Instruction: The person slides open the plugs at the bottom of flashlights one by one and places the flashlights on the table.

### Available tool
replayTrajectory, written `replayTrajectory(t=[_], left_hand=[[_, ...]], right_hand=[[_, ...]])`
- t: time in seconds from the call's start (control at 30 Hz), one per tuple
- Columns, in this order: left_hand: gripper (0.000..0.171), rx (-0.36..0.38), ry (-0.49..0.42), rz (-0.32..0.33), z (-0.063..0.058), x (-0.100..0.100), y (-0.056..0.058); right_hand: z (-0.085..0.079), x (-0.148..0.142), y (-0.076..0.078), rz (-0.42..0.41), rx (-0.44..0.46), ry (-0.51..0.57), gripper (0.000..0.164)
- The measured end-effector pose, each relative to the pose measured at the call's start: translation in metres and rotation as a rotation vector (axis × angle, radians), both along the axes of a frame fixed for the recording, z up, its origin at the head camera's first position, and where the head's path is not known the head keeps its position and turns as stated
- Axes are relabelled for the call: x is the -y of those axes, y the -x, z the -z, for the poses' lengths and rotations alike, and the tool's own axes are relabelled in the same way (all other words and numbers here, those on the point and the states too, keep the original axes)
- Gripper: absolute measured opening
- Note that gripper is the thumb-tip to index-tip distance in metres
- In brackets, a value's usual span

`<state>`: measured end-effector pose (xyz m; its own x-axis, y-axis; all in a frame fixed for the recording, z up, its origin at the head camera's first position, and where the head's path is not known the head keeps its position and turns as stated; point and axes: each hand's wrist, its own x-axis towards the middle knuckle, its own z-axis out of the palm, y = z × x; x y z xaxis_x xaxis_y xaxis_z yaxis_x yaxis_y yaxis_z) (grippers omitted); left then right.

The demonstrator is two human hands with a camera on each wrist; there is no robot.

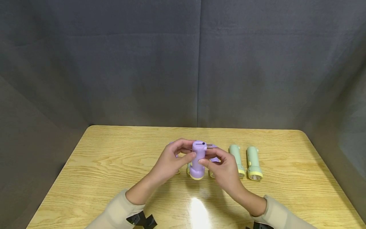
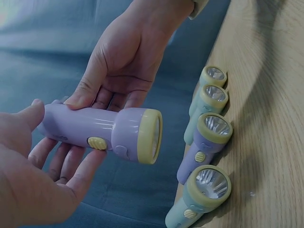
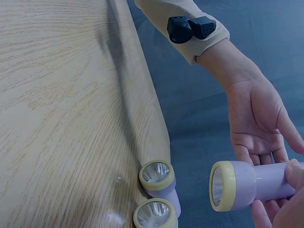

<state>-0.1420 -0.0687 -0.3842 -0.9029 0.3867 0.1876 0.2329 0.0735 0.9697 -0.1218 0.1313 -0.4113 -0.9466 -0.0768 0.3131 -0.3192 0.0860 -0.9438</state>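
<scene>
A purple flashlight (image 1: 197,160) with a yellow lens rim is held above the table between both hands, its lens end toward the person. The left hand (image 1: 168,160) grips it from the left, thumb on the barrel and fingers beneath or behind. From the other side, the right hand (image 1: 226,168) pinches the barrel with its thumb and fingers. A yellow switch (image 2: 97,143) shows on the flashlight's side in the left wrist view. In the head view, a narrow piece with metallic strips (image 1: 210,146) juts rightward from the tail end; its link to the right fingers is unclear.
On the wooden table (image 1: 114,152), several flashlights lie in a row behind the hands. Two green ones (image 1: 253,162) are at the right; a purple one (image 2: 204,147) and a green one (image 2: 199,197) lie beside them. Others are partly hidden. Dark curtains (image 1: 143,70) surround the table.
</scene>
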Motion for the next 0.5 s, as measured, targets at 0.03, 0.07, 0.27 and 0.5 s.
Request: replayTrajectory(t=[0.03, 0.07, 0.27, 0.5], left_hand=[[0.035, 0.001, -0.002, 0.000, 0.001, 0.000, 0.000], [0.035, 0.007, -0.004, -0.001, 0.001, 0.000, 0.000], [0.037, 0.031, -0.021, -0.020, 0.007, 0.000, 0.000], [0.037, 0.059, -0.039, -0.053, 0.011, -0.002, -0.001]], right_hand=[[0.000, 0.000, 0.000, 0.000, 0.002, -0.001, 0.021], [0.000, 0.000, 0.000, 0.000, 0.009, 0.001, 0.021], [0.000, 0.001, 0.000, 0.002, 0.019, -0.003, 0.022], [0.002, 0.001, 0.000, 0.008, 0.033, -0.012, 0.023]])
